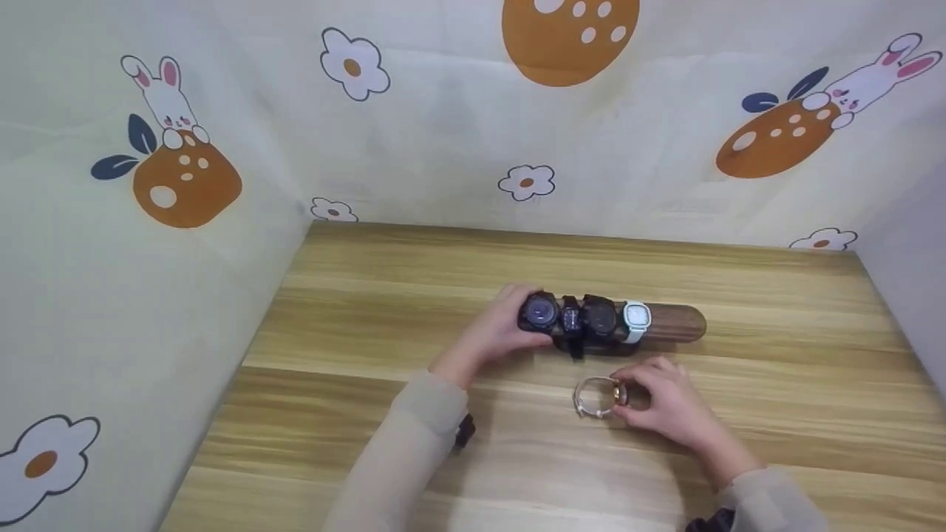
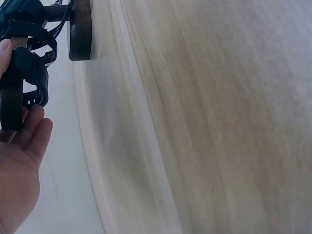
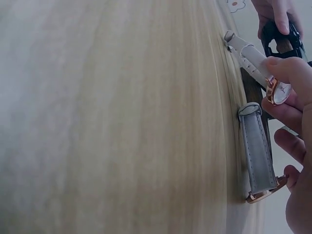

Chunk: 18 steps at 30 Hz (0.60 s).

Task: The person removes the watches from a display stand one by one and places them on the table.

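Observation:
A wooden watch stand [image 1: 676, 323] bears a row of watches: a round black watch [image 1: 542, 312] at the left end, a small black watch [image 1: 571, 319], another dark watch [image 1: 600, 316] and a mint-green watch [image 1: 637, 316]. My left hand [image 1: 506, 321] grips the stand's left end, around the black watch there. Nearer to me, my right hand [image 1: 665, 399] pinches a wristwatch [image 1: 595, 397] by its rose-gold case; its pale strap forms a loop. In the right wrist view, a pale grey strap [image 3: 258, 151] with rose-gold metal shows below the pinching fingers.
The stand rests on a wood-grain table [image 1: 355, 310]. A patterned cloth wall [image 1: 436, 133] with rabbits and flowers rises behind and at the left. A plain pale wall [image 1: 909, 295] borders the right side.

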Available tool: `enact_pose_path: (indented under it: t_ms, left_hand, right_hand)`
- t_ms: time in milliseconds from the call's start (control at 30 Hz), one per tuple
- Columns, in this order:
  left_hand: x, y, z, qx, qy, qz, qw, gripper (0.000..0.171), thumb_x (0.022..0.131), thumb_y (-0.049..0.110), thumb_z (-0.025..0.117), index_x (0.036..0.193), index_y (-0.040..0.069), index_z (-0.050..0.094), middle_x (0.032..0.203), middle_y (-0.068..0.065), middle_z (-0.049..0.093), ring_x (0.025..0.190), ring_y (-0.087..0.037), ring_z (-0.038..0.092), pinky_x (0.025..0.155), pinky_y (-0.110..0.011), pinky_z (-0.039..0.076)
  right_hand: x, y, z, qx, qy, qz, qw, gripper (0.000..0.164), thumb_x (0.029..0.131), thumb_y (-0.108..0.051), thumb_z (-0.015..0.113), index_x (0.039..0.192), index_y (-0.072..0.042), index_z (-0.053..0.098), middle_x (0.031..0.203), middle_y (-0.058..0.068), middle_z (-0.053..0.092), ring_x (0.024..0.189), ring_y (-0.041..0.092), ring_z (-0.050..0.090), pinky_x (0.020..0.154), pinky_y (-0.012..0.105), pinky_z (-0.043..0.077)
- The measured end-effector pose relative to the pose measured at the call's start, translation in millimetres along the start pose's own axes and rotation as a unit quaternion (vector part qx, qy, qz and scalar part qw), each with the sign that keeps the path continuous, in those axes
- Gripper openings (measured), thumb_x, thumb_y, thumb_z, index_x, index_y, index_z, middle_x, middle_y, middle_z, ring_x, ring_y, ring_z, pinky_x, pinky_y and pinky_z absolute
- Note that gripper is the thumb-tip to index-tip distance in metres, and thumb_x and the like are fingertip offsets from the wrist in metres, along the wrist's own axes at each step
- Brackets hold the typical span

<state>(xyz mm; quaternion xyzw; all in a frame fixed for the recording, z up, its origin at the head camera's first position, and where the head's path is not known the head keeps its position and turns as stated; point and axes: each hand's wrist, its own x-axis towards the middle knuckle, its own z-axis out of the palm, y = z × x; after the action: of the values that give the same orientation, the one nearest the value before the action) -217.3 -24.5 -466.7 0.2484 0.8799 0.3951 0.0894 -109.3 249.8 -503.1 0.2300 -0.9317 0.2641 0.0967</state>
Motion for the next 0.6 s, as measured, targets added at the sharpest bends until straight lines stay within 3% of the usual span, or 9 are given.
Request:
enact_pose_path:
  t_ms: [600]
  left_hand:
    - [-0.2,0.4,-0.6,-0.009,-0.001,0.004,1.0,0.079,0.071,0.033,0.08,0.137,0.009,0.042,0.132,-0.006,0.047,0.116,-0.019,0.048,0.101,-0.036,0.04]
  right_hand:
    - [-4,8,11,-0.038,0.04,-0.064,0.996,0.045,0.058,-0.038,0.083,0.096,-0.019,0.069,0.087,-0.012,0.066,0.083,0.01,0.046,0.071,0.03,0.029]
